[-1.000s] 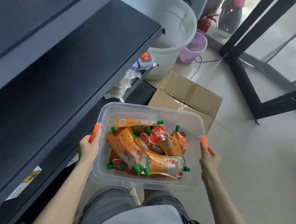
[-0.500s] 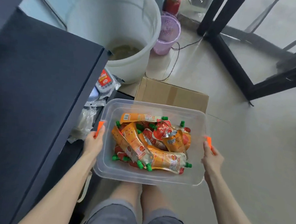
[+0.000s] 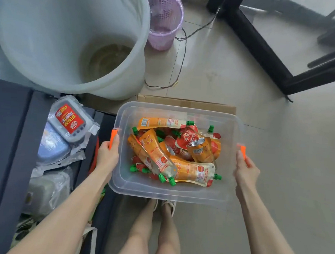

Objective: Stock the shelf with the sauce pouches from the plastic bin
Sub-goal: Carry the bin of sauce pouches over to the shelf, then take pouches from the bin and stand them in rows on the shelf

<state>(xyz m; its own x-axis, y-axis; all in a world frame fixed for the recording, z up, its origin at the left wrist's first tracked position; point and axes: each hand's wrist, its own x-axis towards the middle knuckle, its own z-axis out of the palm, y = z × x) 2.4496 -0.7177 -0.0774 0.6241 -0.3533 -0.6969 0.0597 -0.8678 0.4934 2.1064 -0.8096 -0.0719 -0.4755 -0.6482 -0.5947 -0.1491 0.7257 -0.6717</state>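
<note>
Left hand: grips left clip of bin.
Right hand: grips right clip.
Bin: held over floor, just right of shelf.
Pouches: heaped inside bin.
Shelf: left; wrapped packs on lower tier, no pouches visible.
Progress: stocking apparently not begun; all pouches left to place.

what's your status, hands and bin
Left hand and right hand each grip a side of the plastic bin. Sauce pouches piled inside. Cardboard box on floor just beyond the bin.
</note>
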